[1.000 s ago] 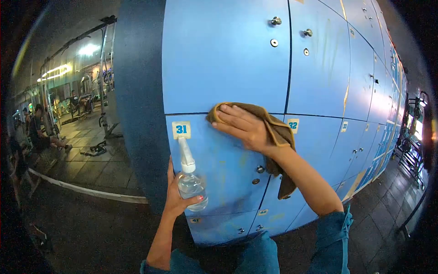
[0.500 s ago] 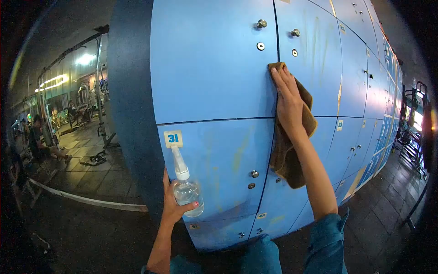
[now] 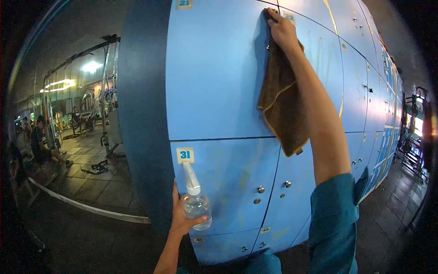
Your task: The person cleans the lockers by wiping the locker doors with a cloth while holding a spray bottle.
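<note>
Right hand [image 3: 284,34] grips cloth [image 3: 284,112]; the end hanging below it may snag the knob [image 3: 287,184]. Left hand [image 3: 181,221] grips bottle [image 3: 196,208]; slackening risks a drop.

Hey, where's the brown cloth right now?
In the head view, the brown cloth is right of centre, hanging from the right hand in front of the blue locker doors, its top beside the number 22 label.
</note>
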Action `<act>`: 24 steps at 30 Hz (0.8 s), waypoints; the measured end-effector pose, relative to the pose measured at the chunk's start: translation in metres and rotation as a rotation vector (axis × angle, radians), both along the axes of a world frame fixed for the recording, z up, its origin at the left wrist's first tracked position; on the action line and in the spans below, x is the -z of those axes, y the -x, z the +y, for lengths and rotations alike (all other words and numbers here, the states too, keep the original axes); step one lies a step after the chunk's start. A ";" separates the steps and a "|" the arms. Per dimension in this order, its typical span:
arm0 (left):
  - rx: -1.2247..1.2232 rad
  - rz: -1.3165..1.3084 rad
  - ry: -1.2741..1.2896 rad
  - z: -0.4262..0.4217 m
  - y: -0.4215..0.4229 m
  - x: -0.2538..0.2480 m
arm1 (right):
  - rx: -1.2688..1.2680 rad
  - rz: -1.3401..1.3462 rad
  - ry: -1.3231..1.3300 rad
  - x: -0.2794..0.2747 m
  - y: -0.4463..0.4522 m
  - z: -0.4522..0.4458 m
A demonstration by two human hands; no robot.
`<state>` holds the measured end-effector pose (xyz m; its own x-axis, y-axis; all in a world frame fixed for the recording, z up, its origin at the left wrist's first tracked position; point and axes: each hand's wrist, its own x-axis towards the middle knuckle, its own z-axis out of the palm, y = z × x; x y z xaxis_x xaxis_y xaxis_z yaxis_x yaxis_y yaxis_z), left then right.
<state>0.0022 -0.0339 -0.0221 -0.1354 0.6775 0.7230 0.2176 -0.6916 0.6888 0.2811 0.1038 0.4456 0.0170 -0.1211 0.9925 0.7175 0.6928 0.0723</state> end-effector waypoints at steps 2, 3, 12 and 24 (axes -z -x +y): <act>-0.092 0.101 -0.027 0.001 0.005 0.002 | 0.026 -0.021 -0.009 -0.019 0.011 0.001; -0.111 0.124 -0.042 0.006 0.008 0.009 | 0.043 -0.030 -0.054 -0.025 0.017 0.003; -0.174 0.192 0.004 0.005 0.008 0.008 | -0.004 -0.305 -0.305 -0.045 0.100 0.010; -0.114 0.145 0.034 0.008 0.011 0.013 | -0.543 -0.550 -0.232 0.142 0.190 -0.007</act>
<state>-0.0083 -0.0255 -0.0355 -0.1086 0.6878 0.7178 0.3926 -0.6337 0.6666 0.0908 0.0963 0.3032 -0.3507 -0.4399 0.8267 0.1049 0.8588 0.5015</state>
